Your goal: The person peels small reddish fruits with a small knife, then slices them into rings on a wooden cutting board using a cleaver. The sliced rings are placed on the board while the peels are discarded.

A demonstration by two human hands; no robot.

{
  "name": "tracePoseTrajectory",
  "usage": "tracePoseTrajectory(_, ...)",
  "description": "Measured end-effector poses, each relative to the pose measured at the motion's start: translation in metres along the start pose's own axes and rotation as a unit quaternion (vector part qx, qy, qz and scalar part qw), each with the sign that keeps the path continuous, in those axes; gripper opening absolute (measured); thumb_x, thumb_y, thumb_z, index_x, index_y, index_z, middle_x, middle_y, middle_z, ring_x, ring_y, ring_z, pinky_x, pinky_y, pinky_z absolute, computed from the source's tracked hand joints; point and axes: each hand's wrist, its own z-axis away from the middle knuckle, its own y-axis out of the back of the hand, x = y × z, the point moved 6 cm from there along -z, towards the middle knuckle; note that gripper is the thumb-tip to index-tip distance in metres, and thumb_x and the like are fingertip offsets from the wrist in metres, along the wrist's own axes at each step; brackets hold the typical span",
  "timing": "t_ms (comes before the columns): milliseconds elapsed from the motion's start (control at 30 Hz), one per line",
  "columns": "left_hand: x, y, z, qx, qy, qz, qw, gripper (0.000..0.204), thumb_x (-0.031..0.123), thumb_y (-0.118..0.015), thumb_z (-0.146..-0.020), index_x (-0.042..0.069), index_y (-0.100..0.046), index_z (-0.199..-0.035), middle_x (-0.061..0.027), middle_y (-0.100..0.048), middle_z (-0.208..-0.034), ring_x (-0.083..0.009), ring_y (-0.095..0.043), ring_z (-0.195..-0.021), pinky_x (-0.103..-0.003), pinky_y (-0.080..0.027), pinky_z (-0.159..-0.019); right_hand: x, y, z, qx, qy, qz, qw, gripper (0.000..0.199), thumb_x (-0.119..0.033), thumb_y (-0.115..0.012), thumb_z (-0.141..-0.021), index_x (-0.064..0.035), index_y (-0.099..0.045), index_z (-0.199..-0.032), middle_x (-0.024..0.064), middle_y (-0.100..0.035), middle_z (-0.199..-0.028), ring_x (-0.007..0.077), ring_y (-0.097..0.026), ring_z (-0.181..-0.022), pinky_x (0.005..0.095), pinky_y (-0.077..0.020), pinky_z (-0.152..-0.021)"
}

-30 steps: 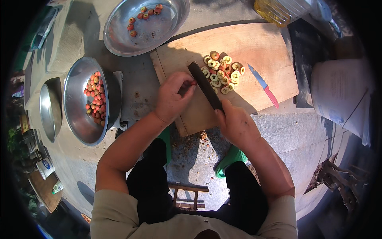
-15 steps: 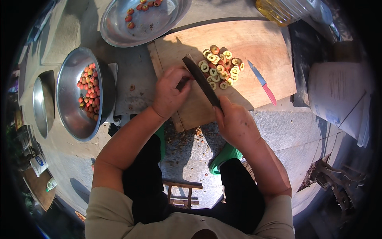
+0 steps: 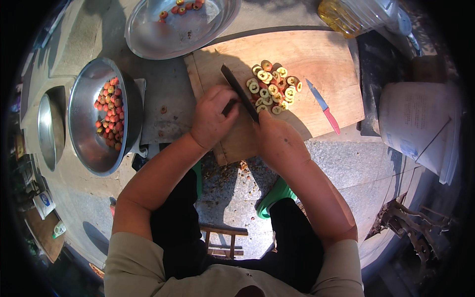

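Note:
My right hand (image 3: 282, 141) grips a dark-bladed kitchen knife (image 3: 238, 90), its blade edge-on to me and slanting over the left part of a wooden cutting board (image 3: 326, 54). Left of the blade, my left hand (image 3: 213, 116) is curled with fingers closed close beside it; whatever they hold is hidden. Just right of the blade lies a loose heap of sliced red fruit (image 3: 273, 89), pale inside with hollow centres, like haws. Farther right on the board rests a paring knife (image 3: 324, 106) with a red handle.
At left, a deep metal bowl (image 3: 79, 133) holds whole red fruit (image 3: 111, 111); an oval metal basin (image 3: 173, 47) with several fruits stands beyond. An oil jug (image 3: 341, 17) is at the far right, a white bucket (image 3: 420, 128) at right. Beneath me are a wooden stool (image 3: 225, 230) and floor scraps.
My right hand and the large knife have shifted left, bringing the blade closer to my left hand. My left hand stays curled in nearly the same place.

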Motion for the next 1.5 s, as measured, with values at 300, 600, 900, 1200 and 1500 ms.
tracePoseTrajectory(300,-0.008,-0.003,0.006,0.008,0.043,0.049,0.998,0.018,-0.002,-0.072,-0.081,0.005,-0.067,-0.096,-0.0148,-0.067,-0.097,-0.0347,-0.067,-0.088,-0.041,-0.055,-0.076,0.002,0.015,0.015,-0.016,-0.037,-0.01,0.999,0.021,-0.023,-0.057,-0.101,-0.0017,-0.054,-0.102,0.0285,-0.067,-0.079,0.0498,-0.067,-0.078,0.0596,-0.0509,-0.07)
tracePoseTrajectory(600,-0.005,-0.001,0.004,0.011,0.022,0.029,0.999,0.017,-0.003,-0.072,-0.081,0.004,-0.068,-0.096,-0.014,-0.067,-0.096,-0.0344,-0.068,-0.086,-0.04,-0.055,-0.074,0.004,0.018,0.026,-0.036,-0.046,-0.008,0.998,0.018,-0.02,-0.059,-0.101,-0.0023,-0.055,-0.102,0.0292,-0.066,-0.077,0.0509,-0.066,-0.076,0.06,-0.0513,-0.067)
tracePoseTrajectory(900,-0.001,0.001,0.003,0.011,-0.003,-0.007,1.0,0.018,-0.002,-0.072,-0.079,0.004,-0.068,-0.096,-0.0141,-0.067,-0.098,-0.0345,-0.067,-0.09,-0.041,-0.055,-0.077,-0.003,0.005,0.0,-0.001,0.021,0.002,1.0,0.02,-0.022,-0.057,-0.101,-0.0019,-0.054,-0.101,0.0278,-0.067,-0.079,0.0495,-0.067,-0.08,0.0582,-0.0515,-0.07)
tracePoseTrajectory(1200,-0.006,-0.002,0.007,0.006,0.026,0.007,1.0,0.018,-0.003,-0.072,-0.078,0.004,-0.067,-0.094,-0.0142,-0.067,-0.096,-0.0342,-0.067,-0.087,-0.04,-0.055,-0.075,-0.002,0.018,0.014,-0.02,-0.023,-0.001,1.0,0.019,-0.02,-0.055,-0.101,-0.0013,-0.052,-0.098,0.0268,-0.067,-0.078,0.048,-0.068,-0.078,0.0578,-0.0529,-0.07)
tracePoseTrajectory(1500,-0.003,0.0,0.006,0.026,0.004,-0.001,1.0,0.017,-0.003,-0.073,-0.079,0.004,-0.067,-0.094,-0.0146,-0.067,-0.096,-0.035,-0.067,-0.087,-0.041,-0.055,-0.075,0.0,0.017,0.024,-0.033,-0.016,0.0,0.999,0.018,-0.019,-0.057,-0.1,-0.0012,-0.054,-0.098,0.0251,-0.068,-0.078,0.0471,-0.068,-0.076,0.0585,-0.0526,-0.069)
